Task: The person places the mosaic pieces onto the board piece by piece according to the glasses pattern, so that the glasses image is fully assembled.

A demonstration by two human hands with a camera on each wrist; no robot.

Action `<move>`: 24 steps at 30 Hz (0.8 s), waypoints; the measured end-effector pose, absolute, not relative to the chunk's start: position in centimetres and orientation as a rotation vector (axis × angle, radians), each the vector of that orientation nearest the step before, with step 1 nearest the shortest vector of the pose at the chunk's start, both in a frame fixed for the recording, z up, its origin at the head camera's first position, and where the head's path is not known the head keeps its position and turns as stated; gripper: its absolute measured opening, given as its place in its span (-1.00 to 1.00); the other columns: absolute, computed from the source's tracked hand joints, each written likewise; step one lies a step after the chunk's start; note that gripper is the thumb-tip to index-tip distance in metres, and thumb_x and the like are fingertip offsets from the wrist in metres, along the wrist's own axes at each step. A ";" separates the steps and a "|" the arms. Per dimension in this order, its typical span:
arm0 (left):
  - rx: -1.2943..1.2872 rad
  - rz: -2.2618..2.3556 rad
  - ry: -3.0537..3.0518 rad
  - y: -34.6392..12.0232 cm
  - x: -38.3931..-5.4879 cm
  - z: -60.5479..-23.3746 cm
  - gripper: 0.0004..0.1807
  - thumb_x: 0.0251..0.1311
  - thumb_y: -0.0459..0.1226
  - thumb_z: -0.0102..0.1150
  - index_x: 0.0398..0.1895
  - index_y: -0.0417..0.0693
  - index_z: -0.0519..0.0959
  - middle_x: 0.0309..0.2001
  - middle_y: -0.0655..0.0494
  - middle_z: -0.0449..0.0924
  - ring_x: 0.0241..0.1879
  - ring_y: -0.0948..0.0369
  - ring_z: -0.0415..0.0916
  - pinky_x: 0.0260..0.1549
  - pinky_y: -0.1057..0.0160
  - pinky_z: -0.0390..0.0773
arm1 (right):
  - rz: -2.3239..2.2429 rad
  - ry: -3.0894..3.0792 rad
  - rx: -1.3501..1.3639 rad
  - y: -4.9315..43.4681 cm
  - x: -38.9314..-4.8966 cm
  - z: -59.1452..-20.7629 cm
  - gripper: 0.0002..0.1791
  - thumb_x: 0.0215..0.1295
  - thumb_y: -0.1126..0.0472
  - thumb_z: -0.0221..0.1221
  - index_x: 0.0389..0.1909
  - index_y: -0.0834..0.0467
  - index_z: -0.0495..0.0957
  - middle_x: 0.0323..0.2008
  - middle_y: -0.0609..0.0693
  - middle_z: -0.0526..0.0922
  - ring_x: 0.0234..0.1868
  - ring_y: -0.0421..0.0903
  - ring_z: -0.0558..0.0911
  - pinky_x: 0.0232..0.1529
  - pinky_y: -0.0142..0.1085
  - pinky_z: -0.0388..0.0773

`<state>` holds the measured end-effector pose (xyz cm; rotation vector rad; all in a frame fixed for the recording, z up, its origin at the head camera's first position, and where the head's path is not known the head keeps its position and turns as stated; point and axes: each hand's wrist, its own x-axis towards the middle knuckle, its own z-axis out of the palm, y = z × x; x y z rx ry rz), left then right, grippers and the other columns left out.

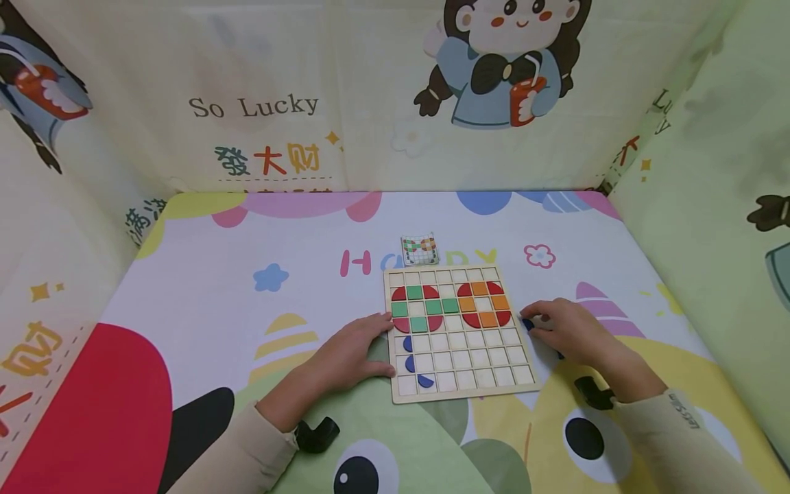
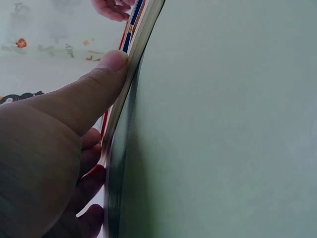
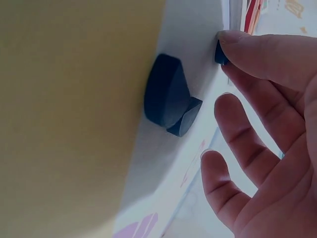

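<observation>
A wooden grid board (image 1: pixel 459 397) lies on the table, with red quarter-round pieces (image 1: pixel 398 293), green squares (image 1: pixel 414 293) and orange squares (image 1: pixel 480 289) in its upper rows. Three blue half-round pieces (image 1: pixel 410 364) sit in the lower left cells. My left hand (image 1: pixel 350 353) rests against the board's left edge, its thumb (image 2: pixel 96 82) touching the rim. Just off the right edge, my right hand (image 1: pixel 568 331) pinches a dark blue piece (image 3: pixel 219 53) between thumb and a finger; its other fingers are loosely bent.
More dark blue pieces (image 3: pixel 164 91) lie on the table beneath the right hand. Behind the board is a small pattern card (image 1: pixel 420 249) showing a coloured grid. A printed cloth (image 1: pixel 321 254) covers the table, and printed curtains (image 1: pixel 364 82) enclose the back and sides.
</observation>
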<state>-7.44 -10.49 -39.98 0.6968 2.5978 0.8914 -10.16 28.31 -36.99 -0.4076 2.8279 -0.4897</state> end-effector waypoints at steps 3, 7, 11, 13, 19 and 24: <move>0.697 0.893 2.598 -10.5 -7.4 -40.0 -0.15 0.07 -0.04 0.50 0.42 -0.12 0.38 0.46 0.02 0.28 0.46 -0.01 0.16 0.35 -0.05 0.27 | -0.485 2.826 -0.400 28.2 -10.1 -37.0 -0.68 0.21 0.29 0.35 0.00 0.18 0.67 -0.15 0.14 0.65 -0.12 0.16 0.57 -0.09 0.08 0.60; 0.697 0.892 2.598 -10.5 -7.4 -40.0 -0.15 0.07 -0.04 0.50 0.41 -0.12 0.39 0.46 0.03 0.28 0.46 0.00 0.15 0.35 -0.05 0.27 | -0.492 2.828 -0.381 28.1 -10.1 -36.8 -0.67 0.21 0.29 0.35 0.01 0.20 0.66 -0.11 0.14 0.65 -0.08 0.17 0.56 -0.06 0.10 0.60; 0.697 0.884 2.602 -10.5 -7.4 -40.0 -0.15 0.07 -0.03 0.50 0.41 -0.11 0.39 0.46 0.03 0.28 0.46 -0.01 0.16 0.36 -0.05 0.26 | -0.503 2.835 -0.387 28.0 -10.0 -36.6 -0.67 0.22 0.28 0.35 0.01 0.19 0.65 -0.11 0.12 0.65 -0.08 0.16 0.56 -0.07 0.09 0.59; 0.697 0.882 2.605 -10.5 -7.4 -40.0 -0.15 0.07 -0.03 0.50 0.41 -0.11 0.39 0.46 0.02 0.28 0.45 -0.02 0.17 0.35 -0.05 0.27 | -0.511 2.835 -0.397 27.9 -9.9 -36.4 -0.68 0.23 0.26 0.35 0.01 0.17 0.66 -0.11 0.11 0.65 -0.08 0.16 0.56 -0.07 0.09 0.59; 0.702 0.891 2.606 -10.5 -7.4 -40.0 -0.15 0.07 -0.04 0.51 0.41 -0.12 0.39 0.46 0.02 0.29 0.45 -0.02 0.17 0.35 -0.05 0.27 | -0.542 2.837 -0.430 27.5 -9.6 -36.2 -0.69 0.22 0.25 0.35 -0.01 0.17 0.67 -0.12 0.11 0.66 -0.10 0.13 0.57 -0.08 0.07 0.60; 0.703 0.894 2.602 -10.5 -7.4 -40.0 -0.15 0.07 -0.04 0.50 0.41 -0.13 0.39 0.46 0.01 0.29 0.45 -0.02 0.17 0.35 -0.05 0.27 | -0.579 2.826 -0.437 27.1 -9.2 -36.2 -0.70 0.20 0.24 0.38 -0.03 0.15 0.70 -0.15 0.08 0.66 -0.13 0.09 0.56 -0.10 0.04 0.59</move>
